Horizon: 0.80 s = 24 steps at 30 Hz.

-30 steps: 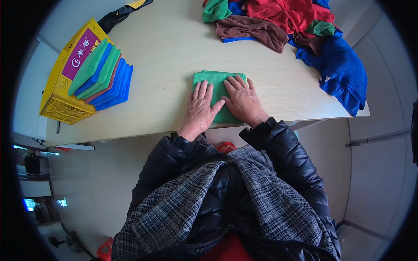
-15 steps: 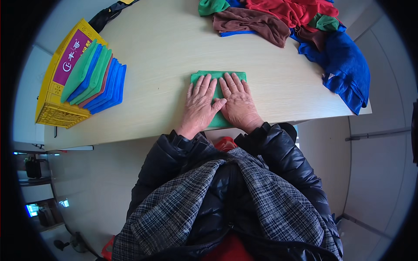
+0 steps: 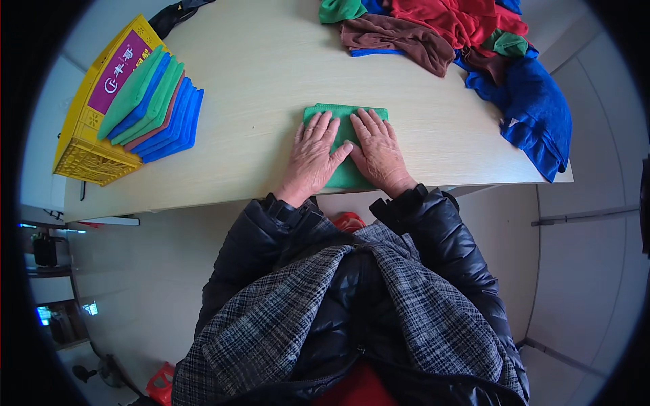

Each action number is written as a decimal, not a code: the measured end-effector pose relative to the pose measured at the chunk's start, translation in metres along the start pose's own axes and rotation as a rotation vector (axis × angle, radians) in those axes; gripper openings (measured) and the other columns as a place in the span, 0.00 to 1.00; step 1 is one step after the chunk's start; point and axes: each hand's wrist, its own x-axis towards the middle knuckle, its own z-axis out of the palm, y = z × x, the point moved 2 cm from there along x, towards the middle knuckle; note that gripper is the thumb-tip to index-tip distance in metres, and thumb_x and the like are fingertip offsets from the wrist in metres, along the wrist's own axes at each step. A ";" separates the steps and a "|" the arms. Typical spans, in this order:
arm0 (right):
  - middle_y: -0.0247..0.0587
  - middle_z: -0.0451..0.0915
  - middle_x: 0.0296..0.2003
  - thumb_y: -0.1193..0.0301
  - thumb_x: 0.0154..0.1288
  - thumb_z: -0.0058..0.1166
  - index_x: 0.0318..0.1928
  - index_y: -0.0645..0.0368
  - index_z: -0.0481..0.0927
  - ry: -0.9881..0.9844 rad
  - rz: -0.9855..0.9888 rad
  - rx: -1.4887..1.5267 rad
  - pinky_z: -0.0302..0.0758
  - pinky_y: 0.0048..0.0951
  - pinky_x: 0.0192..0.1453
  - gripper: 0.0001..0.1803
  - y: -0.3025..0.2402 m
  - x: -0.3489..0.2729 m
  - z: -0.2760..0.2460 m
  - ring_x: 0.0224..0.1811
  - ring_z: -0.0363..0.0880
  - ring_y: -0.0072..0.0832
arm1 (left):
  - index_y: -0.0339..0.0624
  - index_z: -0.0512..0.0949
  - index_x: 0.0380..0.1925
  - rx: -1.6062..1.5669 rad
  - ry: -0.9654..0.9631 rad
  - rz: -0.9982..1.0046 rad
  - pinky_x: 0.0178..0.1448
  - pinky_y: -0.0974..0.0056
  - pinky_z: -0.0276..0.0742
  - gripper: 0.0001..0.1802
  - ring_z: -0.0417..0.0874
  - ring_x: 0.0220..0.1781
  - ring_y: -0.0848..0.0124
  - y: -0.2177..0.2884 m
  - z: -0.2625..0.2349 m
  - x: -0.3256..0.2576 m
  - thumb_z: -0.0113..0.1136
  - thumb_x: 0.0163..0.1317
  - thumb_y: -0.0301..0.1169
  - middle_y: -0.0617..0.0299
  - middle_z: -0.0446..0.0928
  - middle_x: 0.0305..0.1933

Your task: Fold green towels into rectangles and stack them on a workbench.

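Note:
A folded green cloth (image 3: pixel 347 177) lies flat at the table's near edge, in front of my body. My left hand (image 3: pixel 313 153) rests palm down over its left side, fingers stretched out. On its right side lies my right hand (image 3: pixel 380 150), also flat with the fingers extended. The left thumb points in toward the right hand, and green fabric shows between the two hands and beyond the fingertips. To the left, a stack of folded cloths (image 3: pixel 156 111) in green, blue and brown leans in front of a yellow box.
The yellow box (image 3: pixel 81 132) with a purple label stands at the table's left end. A loose heap of red, brown, green and blue cloths (image 3: pixel 440 27) covers the far right, and a blue cloth (image 3: pixel 538 115) hangs toward the right edge. A black strap-like item (image 3: pixel 176 17) lies far left.
My hands have slid slightly apart on the green cloth, the right one moving outward, so more green shows between them. The whole view has shifted a little.

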 end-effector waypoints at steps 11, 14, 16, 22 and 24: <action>0.50 0.61 0.76 0.54 0.75 0.47 0.74 0.59 0.64 0.037 -0.013 -0.107 0.51 0.51 0.81 0.34 -0.005 -0.003 0.003 0.80 0.55 0.47 | 0.38 0.63 0.73 0.087 0.042 0.018 0.83 0.45 0.46 0.39 0.55 0.82 0.54 0.004 -0.001 -0.004 0.41 0.76 0.58 0.50 0.58 0.80; 0.49 0.61 0.76 0.55 0.75 0.47 0.74 0.59 0.64 0.033 -0.006 -0.106 0.50 0.52 0.81 0.34 -0.005 -0.003 0.004 0.80 0.55 0.46 | 0.38 0.63 0.73 0.110 0.027 -0.003 0.83 0.45 0.46 0.39 0.54 0.82 0.54 0.005 -0.002 -0.004 0.42 0.76 0.57 0.51 0.58 0.80; 0.49 0.61 0.76 0.55 0.74 0.47 0.74 0.59 0.64 0.033 -0.006 -0.107 0.50 0.52 0.81 0.34 -0.007 -0.003 0.001 0.80 0.55 0.46 | 0.38 0.63 0.73 0.105 0.030 0.002 0.83 0.44 0.46 0.39 0.55 0.82 0.54 0.006 -0.003 -0.005 0.43 0.76 0.58 0.51 0.58 0.80; 0.48 0.61 0.76 0.57 0.75 0.46 0.74 0.58 0.64 -0.032 -0.030 -0.132 0.49 0.52 0.82 0.33 -0.023 -0.014 -0.002 0.80 0.55 0.45 | 0.38 0.64 0.72 0.081 0.047 -0.016 0.82 0.40 0.45 0.41 0.56 0.81 0.53 0.004 -0.007 -0.009 0.44 0.74 0.60 0.51 0.59 0.79; 0.48 0.61 0.76 0.57 0.75 0.46 0.74 0.57 0.64 -0.031 -0.049 -0.130 0.49 0.52 0.82 0.33 -0.024 -0.015 0.000 0.80 0.55 0.45 | 0.39 0.64 0.73 0.086 0.035 -0.018 0.82 0.40 0.44 0.40 0.55 0.81 0.53 0.005 -0.006 -0.010 0.44 0.74 0.59 0.51 0.58 0.80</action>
